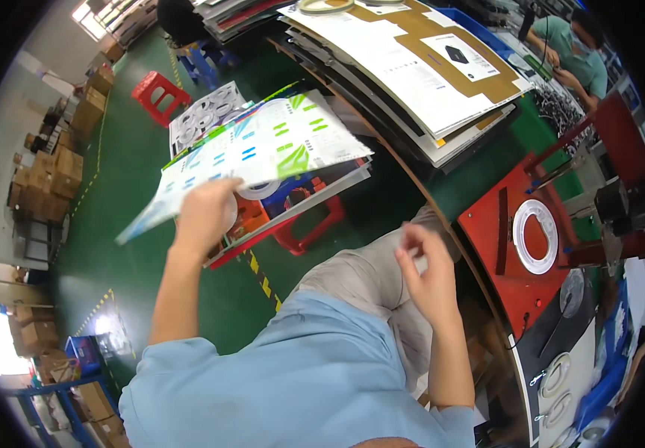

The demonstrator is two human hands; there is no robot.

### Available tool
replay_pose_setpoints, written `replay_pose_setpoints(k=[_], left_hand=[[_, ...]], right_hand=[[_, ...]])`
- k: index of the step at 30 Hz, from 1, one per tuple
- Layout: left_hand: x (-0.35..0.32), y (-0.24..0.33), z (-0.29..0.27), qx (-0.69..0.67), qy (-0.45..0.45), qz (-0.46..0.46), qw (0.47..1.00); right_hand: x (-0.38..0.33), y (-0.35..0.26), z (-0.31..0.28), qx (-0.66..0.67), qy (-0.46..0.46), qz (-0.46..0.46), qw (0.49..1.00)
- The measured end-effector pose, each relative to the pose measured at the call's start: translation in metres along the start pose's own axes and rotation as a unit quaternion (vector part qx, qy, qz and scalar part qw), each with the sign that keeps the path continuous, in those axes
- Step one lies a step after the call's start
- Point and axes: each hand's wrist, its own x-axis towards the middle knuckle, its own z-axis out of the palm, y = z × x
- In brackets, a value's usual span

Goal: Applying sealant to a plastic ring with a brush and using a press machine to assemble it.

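Note:
My left hand (207,213) is closed on the near edge of a large white printed sheet (244,145) with green and blue patterns. That edge is lifted, and the sheet's left corner hangs down. Beneath it, a stack of sheets (300,200) rests on a red stool (315,228), with part of a white ring (261,191) showing near my fingers. Over my lap, close to the table edge, my right hand (427,272) is raised with its fingers loosely curled and apart from the thumb; I see nothing in it.
To the right, a red press-like fixture (487,216) carries a white ring (535,237). Stacked printed card sheets (404,63) cover the table ahead. A co-worker (572,56) sits at far right. Another red stool (160,97) stands on the green floor; cardboard boxes (57,175) line the left wall.

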Motion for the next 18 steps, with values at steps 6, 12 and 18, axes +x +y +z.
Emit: replay_pose_setpoints(k=[6, 12, 18], left_hand=[[0.023, 0.037, -0.116, 0.077, 0.302, 0.170, 0.935], [0.068, 0.083, -0.122, -0.118, 0.296, 0.350, 0.881], [0.145, 0.104, -0.075, -0.275, 0.311, 0.335, 0.846]], right_hand=[[0.047, -0.057, -0.003, -0.032, 0.160, -0.134, 0.977], [-0.011, -0.046, -0.062, 0.209, -0.026, -0.102, 0.972], [-0.210, 0.029, -0.161, 0.099, 0.449, 0.139, 0.877]])
